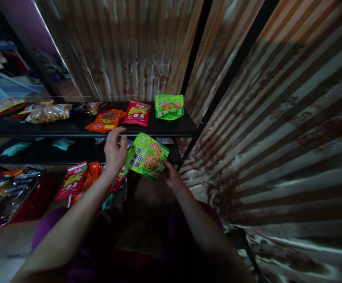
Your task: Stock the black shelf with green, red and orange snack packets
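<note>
My right hand (172, 175) grips the lower right edge of a green snack bag (147, 156), which is tilted in front of the shelf. The bag has dark printed characters and a picture of brown snack pieces. Beside the bag's left edge is my left hand (116, 151), its fingers bent and apart, with nothing seen in them. On the upper shelf (135, 131), a matching green bag (169, 107) stands at the right end. Left of it lie a red snack bag (137, 113) and orange packets (105, 120).
More snack bags (48, 113) lie along the upper shelf's left part. Small teal packets (16, 148) are on the lower shelf. A red basket (38, 196) holds packaged goods at lower left. Black shelf posts (232, 65) and a ribbed, shiny wall covering (291, 157) bound the right side.
</note>
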The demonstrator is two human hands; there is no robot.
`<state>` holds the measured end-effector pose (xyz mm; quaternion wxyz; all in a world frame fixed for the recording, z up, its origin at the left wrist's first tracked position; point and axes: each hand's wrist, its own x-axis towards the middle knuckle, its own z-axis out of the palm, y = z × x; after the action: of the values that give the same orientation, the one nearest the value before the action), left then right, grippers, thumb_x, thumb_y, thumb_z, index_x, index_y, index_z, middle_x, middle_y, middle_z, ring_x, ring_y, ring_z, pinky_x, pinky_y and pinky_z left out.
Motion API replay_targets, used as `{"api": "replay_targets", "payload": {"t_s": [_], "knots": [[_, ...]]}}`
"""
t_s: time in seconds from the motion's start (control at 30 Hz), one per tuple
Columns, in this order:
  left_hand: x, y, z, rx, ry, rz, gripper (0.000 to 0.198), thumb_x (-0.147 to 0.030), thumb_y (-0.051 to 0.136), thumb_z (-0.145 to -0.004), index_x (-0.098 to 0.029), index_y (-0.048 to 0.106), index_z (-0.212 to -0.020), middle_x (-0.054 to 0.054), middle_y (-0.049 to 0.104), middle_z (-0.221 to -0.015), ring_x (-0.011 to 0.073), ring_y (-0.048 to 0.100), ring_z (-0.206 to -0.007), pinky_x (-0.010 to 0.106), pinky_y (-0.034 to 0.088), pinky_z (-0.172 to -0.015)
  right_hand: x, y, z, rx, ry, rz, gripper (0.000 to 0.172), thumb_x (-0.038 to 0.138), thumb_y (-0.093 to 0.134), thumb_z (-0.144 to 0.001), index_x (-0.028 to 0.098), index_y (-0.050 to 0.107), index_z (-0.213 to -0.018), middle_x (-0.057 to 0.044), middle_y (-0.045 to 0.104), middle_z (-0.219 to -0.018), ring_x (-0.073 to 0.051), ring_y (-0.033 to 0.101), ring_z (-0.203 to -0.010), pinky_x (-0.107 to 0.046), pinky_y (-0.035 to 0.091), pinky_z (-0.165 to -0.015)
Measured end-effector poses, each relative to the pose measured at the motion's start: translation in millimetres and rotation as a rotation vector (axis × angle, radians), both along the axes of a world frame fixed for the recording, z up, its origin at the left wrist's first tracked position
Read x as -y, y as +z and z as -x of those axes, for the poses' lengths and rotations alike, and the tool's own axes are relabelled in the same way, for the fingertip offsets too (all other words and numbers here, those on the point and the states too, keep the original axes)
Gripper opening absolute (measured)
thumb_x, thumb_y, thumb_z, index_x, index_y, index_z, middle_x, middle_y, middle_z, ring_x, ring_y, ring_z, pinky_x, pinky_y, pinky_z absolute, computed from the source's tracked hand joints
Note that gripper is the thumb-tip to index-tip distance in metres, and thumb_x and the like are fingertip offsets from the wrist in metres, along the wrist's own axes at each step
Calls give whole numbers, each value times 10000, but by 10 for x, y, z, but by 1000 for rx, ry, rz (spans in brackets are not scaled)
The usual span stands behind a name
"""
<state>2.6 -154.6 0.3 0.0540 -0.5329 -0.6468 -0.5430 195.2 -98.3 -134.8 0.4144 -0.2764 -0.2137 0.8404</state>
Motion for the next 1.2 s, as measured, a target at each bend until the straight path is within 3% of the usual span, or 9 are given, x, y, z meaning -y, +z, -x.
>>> {"api": "replay_targets", "payload": {"t_s": [0.07, 0.13, 0.2, 0.27, 0.37, 0.47, 0.87, 1.03, 1.2], "knots": [[258, -321, -79, 319, 142, -44, 300, -266, 482, -824, -180, 581, -1093, 87, 609, -1124, 191, 562, -1068, 342, 426, -956, 4, -29, -26, -6, -37, 45, 249, 268, 674, -697, 218, 610, -932, -2, 733, -786, -242, 689, -900, -423, 564, -794], [476, -633, -241, 634, 139, 90, 339, -278, 528, -788, -197, 560, -1116, 85, 607, -1139, 197, 572, -1054, 344, 447, -924, 22, -47, -39, -6, -58, 59, 248, 271, 670, -704, 220, 610, -939, -5, 736, -824, -240, 686, -903, -432, 561, -811], [601, -844, -450, 932, -11, 293, 346, -302, 565, -767, -203, 558, -1098, 97, 603, -1183, 213, 571, -1082, 330, 480, -863, 52, -56, -35, -2, -58, 35, 247, 279, 664, -709, 224, 611, -944, -8, 736, -871, -239, 679, -925, -438, 555, -834], [619, -925, -647, 1113, -202, 380, 403, -363, 609, -747, -212, 551, -1116, 99, 611, -1193, 225, 588, -1068, 323, 505, -799, 86, -66, -18, 17, -36, -14, 246, 300, 656, -712, 226, 612, -942, -15, 734, -906, -244, 669, -960, -434, 550, -849], [513, -904, -826, 1219, -331, 361, 458, -421, 667, -700, -219, 559, -1096, 83, 633, -1162, 220, 617, -1010, 317, 523, -753, 117, -87, -3, 60, 6, -80, 255, 351, 649, -708, 227, 617, -929, -28, 732, -932, -254, 658, -999, -415, 551, -845], [385, -880, -848, 1274, -262, 306, 452, -399, 672, -687, -213, 554, -1082, 65, 659, -1085, 202, 643, -919, 312, 532, -708, 102, -95, -38, 72, 34, -114, 284, 368, 663, -702, 233, 620, -949, -22, 731, -964, -244, 655, -1008, -389, 557, -827], [277, -799, -305, 1094, -428, 416, 412, -423, 702, -651, -169, 612, -963, 49, 705, -922, 194, 647, -841, 319, 508, -775, -73, 61, -254, 175, 45, -289, 336, 399, 757, -665, 220, 668, -936, -16, 742, -902, -212, 692, -885, -351, 556, -808], [243, -750, -256, 1012, -443, 414, 362, -423, 685, -669, -174, 627, -926, 42, 707, -894, 195, 640, -855, 307, 504, -769, -69, 34, -160, 155, 14, -271, 362, 399, 779, -639, 216, 674, -934, -13, 744, -899, -232, 691, -913, -373, 555, -820], [286, -794, -279, 940, -424, 498, 312, -448, 670, -676, -183, 642, -841, 22, 696, -775, 175, 634, -722, 285, 498, -689, -68, 30, -116, 132, 18, -237, 359, 441, 762, -658, 217, 667, -922, -22, 744, -909, -248, 680, -960, -411, 546, -856]]}}
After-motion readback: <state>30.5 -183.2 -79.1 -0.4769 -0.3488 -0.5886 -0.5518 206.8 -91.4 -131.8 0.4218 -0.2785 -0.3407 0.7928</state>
